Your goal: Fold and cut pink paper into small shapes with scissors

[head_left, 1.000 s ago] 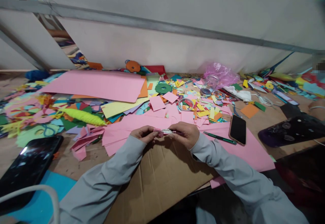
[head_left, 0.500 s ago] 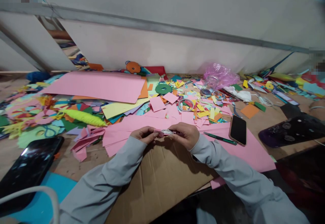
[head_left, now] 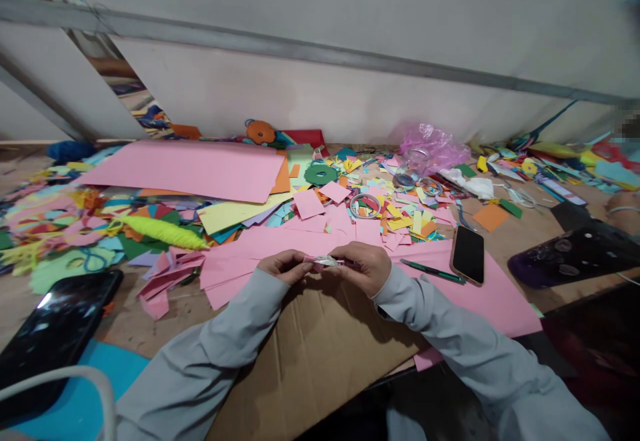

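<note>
My left hand is closed in a pinch on a small pink paper piece. Facing it, my right hand is closed on a small shiny whitish thing, whose kind I cannot make out. Both pieces meet between my fingertips; the fingers partly hide them. Below the hands lies a brown cardboard sheet. Pink paper sheets spread just behind it. A green-and-black pen rests right of my right hand, on pink paper.
A phone lies to the right and a larger black phone at left. Paper scraps, a tape roll, yellow-green yarn and a pink plastic bag crowd the back. Another person's hand shows at the right edge.
The shiny whitish thing between my fingertips has tilted slightly. Both hands stay in nearly the same place, and the view has shifted a little.
</note>
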The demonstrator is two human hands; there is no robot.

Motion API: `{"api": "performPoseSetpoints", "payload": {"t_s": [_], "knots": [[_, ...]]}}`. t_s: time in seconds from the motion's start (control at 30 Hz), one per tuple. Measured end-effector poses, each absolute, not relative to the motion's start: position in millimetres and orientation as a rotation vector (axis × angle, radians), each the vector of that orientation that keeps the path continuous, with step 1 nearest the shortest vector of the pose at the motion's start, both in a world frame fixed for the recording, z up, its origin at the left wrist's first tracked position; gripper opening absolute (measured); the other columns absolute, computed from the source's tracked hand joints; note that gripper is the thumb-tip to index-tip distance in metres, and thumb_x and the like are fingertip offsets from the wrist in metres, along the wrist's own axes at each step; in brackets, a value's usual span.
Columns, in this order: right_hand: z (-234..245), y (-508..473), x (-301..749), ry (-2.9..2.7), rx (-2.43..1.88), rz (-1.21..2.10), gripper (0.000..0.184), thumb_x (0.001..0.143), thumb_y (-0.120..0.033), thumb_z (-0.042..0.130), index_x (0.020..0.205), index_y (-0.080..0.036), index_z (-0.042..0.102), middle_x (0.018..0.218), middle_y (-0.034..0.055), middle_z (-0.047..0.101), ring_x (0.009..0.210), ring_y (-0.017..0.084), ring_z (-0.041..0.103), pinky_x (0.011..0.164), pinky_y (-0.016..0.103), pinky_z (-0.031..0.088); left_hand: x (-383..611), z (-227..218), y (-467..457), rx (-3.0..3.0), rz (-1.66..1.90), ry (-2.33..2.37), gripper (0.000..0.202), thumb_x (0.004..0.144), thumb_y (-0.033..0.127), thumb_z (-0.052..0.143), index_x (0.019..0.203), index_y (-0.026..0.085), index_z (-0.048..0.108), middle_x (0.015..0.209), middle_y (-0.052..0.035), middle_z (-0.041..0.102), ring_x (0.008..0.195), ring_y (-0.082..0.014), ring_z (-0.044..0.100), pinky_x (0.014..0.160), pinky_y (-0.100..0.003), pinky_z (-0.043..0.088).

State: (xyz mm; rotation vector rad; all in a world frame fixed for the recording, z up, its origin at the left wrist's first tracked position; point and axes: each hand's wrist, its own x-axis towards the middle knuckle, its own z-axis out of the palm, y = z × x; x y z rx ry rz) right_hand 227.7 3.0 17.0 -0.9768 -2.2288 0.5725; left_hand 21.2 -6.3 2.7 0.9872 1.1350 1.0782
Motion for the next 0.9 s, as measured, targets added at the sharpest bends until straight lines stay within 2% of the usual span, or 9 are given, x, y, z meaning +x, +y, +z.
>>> {"api": "performPoseSetpoints", "payload": {"t_s": [0.5, 0.9], "knots": [[17.5, 2.4, 226.5, -2.221, -0.948, 0.578, 0.029, 0.091, -0.04, 0.055, 0.104, -0.018, 0.068, 0.086, 0.0066, 0.07, 0.076, 0.015, 0.063, 0.067, 0.025, 0.046, 20.1, -1.5, -6.2, 1.04, 1.069, 1.135, 0.029, 0.059, 0.041, 0.081, 0.071, 0.016, 0.073, 0.067, -0.0049, 0.074, 0.049, -0.0108, 0.056, 0.048, -0.022, 0.044], [19.1, 1.9, 226.6, -2.204, -0.962, 0.614, 0.027, 0.09, -0.038, 0.057, 0.103, -0.018, 0.069, 0.084, 0.0061, 0.07, 0.074, 0.014, 0.063, 0.066, 0.024, 0.046, 20.6, -1.3, -7.1, 1.011, 1.08, 1.118, 0.023, 0.06, 0.035, 0.082, 0.069, 0.016, 0.074, 0.065, -0.0034, 0.074, 0.05, -0.0094, 0.055, 0.049, -0.02, 0.044]]}}
